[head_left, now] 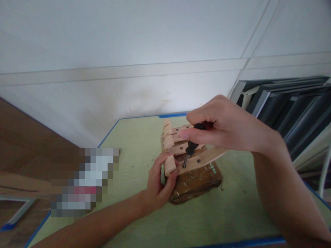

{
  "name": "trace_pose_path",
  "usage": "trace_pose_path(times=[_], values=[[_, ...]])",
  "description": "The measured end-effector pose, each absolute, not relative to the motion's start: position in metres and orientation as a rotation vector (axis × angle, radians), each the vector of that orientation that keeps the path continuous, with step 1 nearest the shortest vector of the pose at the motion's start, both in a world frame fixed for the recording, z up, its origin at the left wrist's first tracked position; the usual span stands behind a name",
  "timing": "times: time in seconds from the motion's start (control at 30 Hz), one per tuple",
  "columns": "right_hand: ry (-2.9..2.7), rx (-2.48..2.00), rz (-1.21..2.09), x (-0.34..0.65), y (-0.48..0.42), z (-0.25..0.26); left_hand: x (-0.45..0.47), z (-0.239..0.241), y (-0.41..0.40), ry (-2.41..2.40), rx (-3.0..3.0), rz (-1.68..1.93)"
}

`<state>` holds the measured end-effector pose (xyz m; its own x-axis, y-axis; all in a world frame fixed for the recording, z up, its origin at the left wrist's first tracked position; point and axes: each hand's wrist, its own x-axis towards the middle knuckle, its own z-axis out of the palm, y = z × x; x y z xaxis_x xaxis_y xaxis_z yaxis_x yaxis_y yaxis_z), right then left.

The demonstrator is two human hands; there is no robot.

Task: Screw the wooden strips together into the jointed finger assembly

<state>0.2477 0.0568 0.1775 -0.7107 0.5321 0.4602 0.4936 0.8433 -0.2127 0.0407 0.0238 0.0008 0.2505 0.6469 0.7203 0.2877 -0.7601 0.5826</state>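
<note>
My right hand [217,125] is closed around the black handle of a screwdriver [191,146]. The screwdriver slants down, its metal tip at a dark screw [184,166] in the nearest wooden piece [191,165]. That piece is a pale curved bar with a block at its left end and a second dark screw [198,161] farther along. My left hand [161,177] grips the end block [170,165] between thumb and fingers. Several similar wooden pieces [178,149] with dark screws lie in a row behind it. Under them is a worn, tape-covered brown slab [193,184].
A light green table [129,144] with a blue edge stands against a white wall [144,93]. On its left lies a pixelated, unrecognisable object [88,182]. Dark panels [289,103] lean at the right, beyond the table.
</note>
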Motion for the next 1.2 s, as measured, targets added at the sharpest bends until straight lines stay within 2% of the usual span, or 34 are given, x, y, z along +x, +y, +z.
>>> trace_pose_path(times=[0.17,0.4,0.63,0.87,1.07,1.2], values=[[-2.519,-0.696,0.063,0.250,0.060,0.176,0.041,0.004,0.024,0.840,2.228,1.521],[-2.565,-0.459,0.290,0.259,0.062,0.182,0.041,0.005,0.024,0.863,2.248,1.517],[-2.588,-0.500,0.489,0.269,0.056,0.188,0.038,0.000,0.025,0.874,2.234,1.518],[-2.531,-0.510,0.314,0.269,0.059,0.188,0.038,0.000,0.024,0.872,2.193,1.509],[-2.533,-0.561,0.301,0.264,0.058,0.187,0.039,0.001,0.024,0.882,2.215,1.514],[-2.518,-0.539,0.139,0.256,0.061,0.182,0.040,0.000,0.024,0.882,2.210,1.522]])
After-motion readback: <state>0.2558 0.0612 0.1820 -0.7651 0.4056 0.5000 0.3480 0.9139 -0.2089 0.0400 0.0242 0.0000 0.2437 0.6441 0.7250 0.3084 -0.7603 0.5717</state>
